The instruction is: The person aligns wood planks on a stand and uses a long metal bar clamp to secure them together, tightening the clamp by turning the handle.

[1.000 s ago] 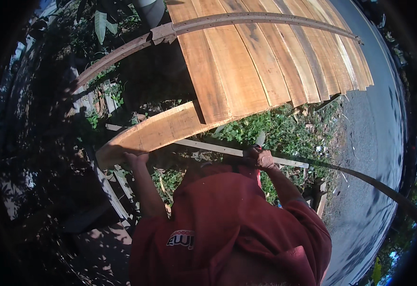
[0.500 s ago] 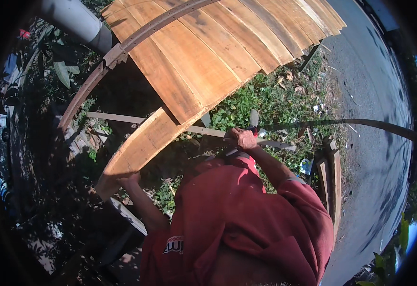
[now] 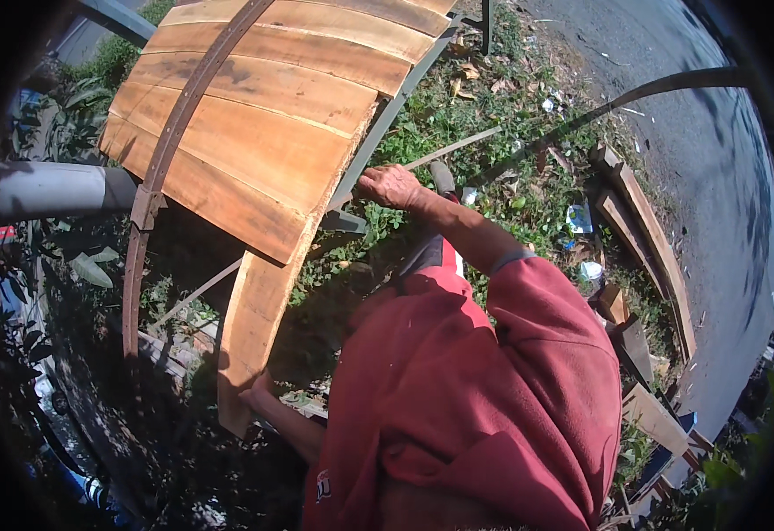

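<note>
Red cloth of the sweatshirt (image 3: 484, 398) fills the near foreground, worn by the person seen from above. Since half a second earlier the view has been swung: the panel of curved wooden planks (image 3: 263, 133), previously at the upper middle, is now spread across the upper left, and the loose plank (image 3: 254, 327) that was slanted is now seen hanging almost upright below the panel's edge.

At the lower end of that plank the left hand (image 3: 259, 394) is found, in deep shadow; it is pressed against the plank's bottom corner, but whether the fingers are wrapped round it cannot be told. The right hand (image 3: 390, 186) has been shifted from the thin rod it touched earlier and is now clenched on the grey metal rail (image 3: 387, 119) running along the panel's right edge, knuckles up.

A rusty curved metal band (image 3: 170, 150) is laid across the planks from top to bottom left. Beside the panel a grey pipe (image 3: 51, 190) is seen at the left (partly hidden by leaves).

Farther off, grass and weeds (image 3: 511, 115) are strewn with litter and a thin wooden strip (image 3: 453, 147). A long bent metal hoop (image 3: 635, 93) is arched above the ground towards the right. Stacked timber offcuts (image 3: 643, 230) are lined along the edge of the grey pavement (image 3: 714, 159). No containers are in view.
</note>
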The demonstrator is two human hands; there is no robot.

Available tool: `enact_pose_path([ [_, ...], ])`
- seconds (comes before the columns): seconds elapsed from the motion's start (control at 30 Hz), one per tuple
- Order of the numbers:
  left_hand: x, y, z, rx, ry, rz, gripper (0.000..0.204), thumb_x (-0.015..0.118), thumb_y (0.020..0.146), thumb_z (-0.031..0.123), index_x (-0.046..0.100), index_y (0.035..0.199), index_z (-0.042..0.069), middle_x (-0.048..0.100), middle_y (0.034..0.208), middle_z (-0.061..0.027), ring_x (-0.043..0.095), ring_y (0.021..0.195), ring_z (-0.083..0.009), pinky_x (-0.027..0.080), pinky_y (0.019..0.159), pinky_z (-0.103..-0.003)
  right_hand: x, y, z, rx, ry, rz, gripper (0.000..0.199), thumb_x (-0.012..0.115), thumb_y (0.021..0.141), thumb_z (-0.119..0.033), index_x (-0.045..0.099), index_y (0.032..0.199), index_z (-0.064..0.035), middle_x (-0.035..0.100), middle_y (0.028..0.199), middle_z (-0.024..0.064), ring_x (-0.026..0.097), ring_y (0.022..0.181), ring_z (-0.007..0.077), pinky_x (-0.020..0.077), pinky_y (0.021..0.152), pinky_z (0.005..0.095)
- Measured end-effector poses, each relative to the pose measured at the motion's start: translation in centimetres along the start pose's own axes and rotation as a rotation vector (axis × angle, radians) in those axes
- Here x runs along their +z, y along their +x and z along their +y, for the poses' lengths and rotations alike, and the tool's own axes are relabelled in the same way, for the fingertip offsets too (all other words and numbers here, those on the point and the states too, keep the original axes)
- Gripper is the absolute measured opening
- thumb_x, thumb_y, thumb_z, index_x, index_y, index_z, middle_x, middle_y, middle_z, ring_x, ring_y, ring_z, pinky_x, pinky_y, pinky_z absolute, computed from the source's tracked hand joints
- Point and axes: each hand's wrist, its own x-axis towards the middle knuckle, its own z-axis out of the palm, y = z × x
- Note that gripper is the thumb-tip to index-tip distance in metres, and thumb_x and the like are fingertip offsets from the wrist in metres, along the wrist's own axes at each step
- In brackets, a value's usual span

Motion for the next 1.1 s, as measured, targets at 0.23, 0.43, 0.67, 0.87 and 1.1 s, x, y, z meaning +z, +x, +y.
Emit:
enact_pose_path([
  [0.23, -2.0, 2.5, 1.2, 0.028, 0.174, -0.087, 0.052, 0.07, 0.079, 0.038, 0.063, 0.123, 0.01, 0.063, 0.124, -0.0091, 0.059, 0.117, -0.0295, 0.048, 0.097, -0.052, 0.7, 2.1, -0.2, -0.005, 0.021, 0.04, 0.025, 0.06, 0.09, -0.032, 0.055, 0.088, -0.008, 0.06, 0.081, 0.0103, 0.065, 0.072, 0.0325, 0.0535, 0.062, 0.0447],
  [0.43, -2.6, 4.5, 1.6, 0.023, 0.276, -0.145, 0.053, 0.071, 0.078, 0.036, 0.063, 0.123, 0.01, 0.063, 0.125, -0.0096, 0.059, 0.118, -0.0301, 0.048, 0.097, -0.052, 0.2, 4.0, 1.4, -0.118, -0.047, 0.124, 0.027, 0.068, 0.084, -0.035, 0.057, 0.086, -0.0108, 0.062, 0.083, 0.0069, 0.064, 0.077, 0.0281, 0.0513, 0.068, 0.0417],
  [0.67, -4.1, 6.4, 2.4, 0.021, 0.395, -0.185, 0.053, 0.073, 0.076, 0.034, 0.063, 0.122, 0.009, 0.063, 0.125, -0.0103, 0.058, 0.119, -0.0309, 0.048, 0.097, -0.052, -1.4, 3.4, 1.3, -0.089, -0.212, 0.171, 0.032, 0.072, 0.079, -0.038, 0.06, 0.088, -0.0097, 0.059, 0.083, 0.0047, 0.06, 0.089, 0.024, 0.0427, 0.088, 0.0409],
  [0.87, -4.0, 8.4, 4.2, 0.013, 0.497, -0.28, 0.054, 0.074, 0.075, 0.032, 0.064, 0.122, 0.009, 0.063, 0.126, -0.0108, 0.058, 0.119, -0.0315, 0.047, 0.097, -0.052, -4.4, 0.2, 2.5, 0.148, -0.277, 0.285, 0.049, 0.067, 0.081, -0.027, 0.055, 0.126, -0.0106, 0.056, 0.123, 0.0096, 0.049, 0.123, 0.0262, 0.0316, 0.109, 0.0487],
  [1.1, -3.2, 9.8, 3.1, 0.154, 0.251, -0.21, 0.059, 0.069, 0.078, 0.044, 0.062, 0.125, 0.009, 0.062, 0.13, -0.0114, 0.057, 0.12, -0.0318, 0.048, 0.095, -0.053, -2.6, -2.5, 3.3, 0.881, 0.137, 0.989, 0.081, 0.073, 0.08, -0.029, 0.034, 0.148, -0.0057, 0.037, 0.142, 0.0267, 0.034, 0.136, 0.0423, 0.0279, 0.113, 0.0527],
])
